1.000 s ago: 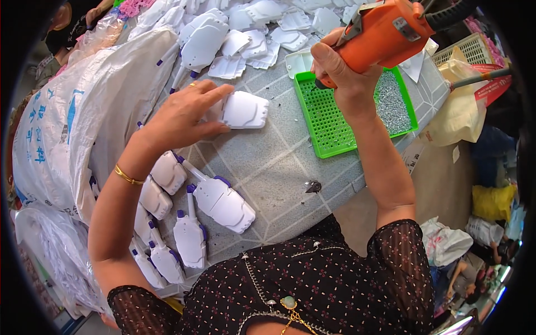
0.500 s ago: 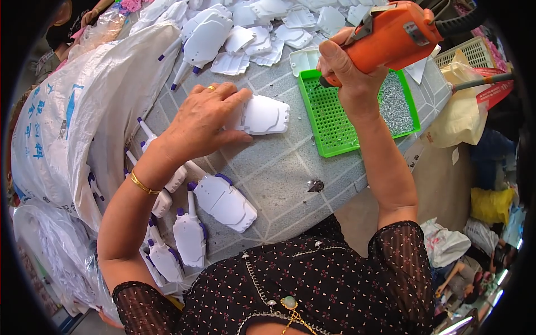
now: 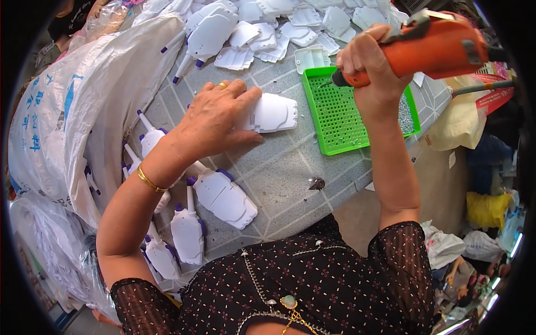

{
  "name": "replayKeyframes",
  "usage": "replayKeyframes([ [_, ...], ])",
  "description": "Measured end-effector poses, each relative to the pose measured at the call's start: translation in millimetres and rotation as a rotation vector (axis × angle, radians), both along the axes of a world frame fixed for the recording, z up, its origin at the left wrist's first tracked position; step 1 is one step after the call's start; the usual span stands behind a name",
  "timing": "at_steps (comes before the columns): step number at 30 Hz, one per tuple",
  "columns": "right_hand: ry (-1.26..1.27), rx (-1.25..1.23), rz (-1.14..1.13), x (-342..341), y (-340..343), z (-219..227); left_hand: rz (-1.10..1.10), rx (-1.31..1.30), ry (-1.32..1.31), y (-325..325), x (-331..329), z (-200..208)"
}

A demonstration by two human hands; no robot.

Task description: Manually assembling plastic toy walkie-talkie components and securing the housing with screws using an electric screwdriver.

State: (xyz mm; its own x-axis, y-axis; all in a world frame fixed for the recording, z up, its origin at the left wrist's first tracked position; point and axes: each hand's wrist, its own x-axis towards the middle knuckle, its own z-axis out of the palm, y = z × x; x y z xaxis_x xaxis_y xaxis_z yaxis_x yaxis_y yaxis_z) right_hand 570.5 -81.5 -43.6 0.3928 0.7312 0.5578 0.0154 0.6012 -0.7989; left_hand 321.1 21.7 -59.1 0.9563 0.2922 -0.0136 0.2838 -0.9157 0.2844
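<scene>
My left hand (image 3: 215, 120) is closed round a white plastic walkie-talkie-shaped casing (image 3: 274, 113) lying on the table, holding its left end; that end is hidden under my palm. In my right hand (image 3: 382, 78) is an orange electric screwdriver (image 3: 435, 51), gripped near its nose and tilted almost level. Its thin bit points left over the perforated side of a green tray (image 3: 343, 149). Small silver screws (image 3: 407, 118) are heaped on the tray's right side, partly behind my forearm. I cannot make out whether a screw sits on the bit.
Several white casings with purple trim, such as this one (image 3: 226, 198), lie left and near me. Loose white shells (image 3: 301, 33) pile up at the far side. A large white woven sack (image 3: 61, 123) lies along the left. A small dark metal piece (image 3: 316, 183) rests near the table edge (image 3: 335, 202).
The screwdriver has moved right and tipped flatter, its bit now showing over the tray. My left hand and the casing have shifted slightly right.
</scene>
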Motion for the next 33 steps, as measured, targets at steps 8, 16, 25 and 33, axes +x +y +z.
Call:
replayKeyframes([
  [8,0.011,0.027,0.218,-24,-8,7,-0.001,0.027,-0.140,-1,-1,-9],
  [16,-0.018,-0.054,0.212,-38,-11,2,0.018,0.026,-0.127,-2,-1,-9],
  [25,-0.070,0.051,0.226,-31,-10,11,0.040,0.099,-0.288,-4,10,-24],
  [33,-0.072,0.032,0.180,-33,-12,9,0.070,-0.139,-0.268,-4,12,-27],
])
